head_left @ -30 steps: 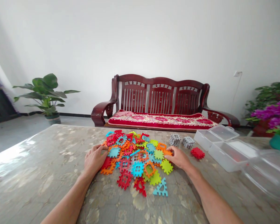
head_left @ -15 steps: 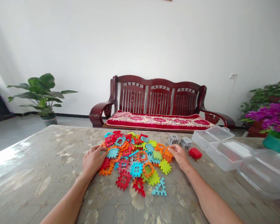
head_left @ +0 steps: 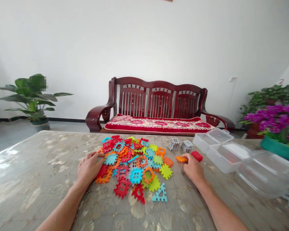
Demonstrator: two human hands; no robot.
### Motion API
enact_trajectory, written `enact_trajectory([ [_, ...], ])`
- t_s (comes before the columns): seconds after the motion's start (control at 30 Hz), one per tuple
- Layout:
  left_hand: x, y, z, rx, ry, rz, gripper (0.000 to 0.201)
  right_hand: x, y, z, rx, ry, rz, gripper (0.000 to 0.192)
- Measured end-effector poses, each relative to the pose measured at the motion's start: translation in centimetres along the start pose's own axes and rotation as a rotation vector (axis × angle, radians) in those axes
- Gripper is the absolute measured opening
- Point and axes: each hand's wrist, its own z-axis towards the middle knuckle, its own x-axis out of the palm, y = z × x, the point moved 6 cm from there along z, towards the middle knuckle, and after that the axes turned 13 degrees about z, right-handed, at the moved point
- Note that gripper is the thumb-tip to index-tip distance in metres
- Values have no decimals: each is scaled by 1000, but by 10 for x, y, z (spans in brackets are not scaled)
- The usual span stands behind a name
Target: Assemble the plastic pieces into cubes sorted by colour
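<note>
My right hand point(head_left: 194, 166) has an orange interlocking tile point(head_left: 181, 158) pinched at its fingertips, held low over the patterned table point(head_left: 38, 179) at about two o'clock from the middle of the heap, just clear of its right edge. A red tile block point(head_left: 197, 156) sits just beside that hand at its one o'clock; I cannot tell whether the fingers touch it. Two grey tile blocks point(head_left: 180, 145) stand a little further off at eleven o'clock from the hand, near each other.

My left hand point(head_left: 88, 166) lies flat, fingers loosely spread, against the nine o'clock edge of the pile of coloured tiles point(head_left: 135, 163), its fingertips touching a teal square piece point(head_left: 110, 158) and resting on red and orange ones. At the pile's six o'clock rim lies a teal triangular tile point(head_left: 160, 194).

At three o'clock from the pile are clear plastic boxes point(head_left: 221, 147) with their lids open, and nearer me a clear tub point(head_left: 267, 173). Beyond it stands a pot of purple flowers point(head_left: 276, 120). At twelve o'clock, past the table, is a dark wooden bench point(head_left: 156, 102) with a red cushion.
</note>
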Motion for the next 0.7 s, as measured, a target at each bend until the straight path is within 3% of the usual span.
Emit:
enact_trajectory([
  [0.13, 1, 1, 1, 1, -10, -6, 36, -2, 0, -2, 32, 8, -16, 40],
  [0.4, 2, 1, 1, 13, -8, -10, 38, 7, 6, -1, -124, 86, -60, 33],
  [0.7, 3, 2, 2, 16, 9, 0, 38, 4, -4, 5, -87, 10, -152, 27],
])
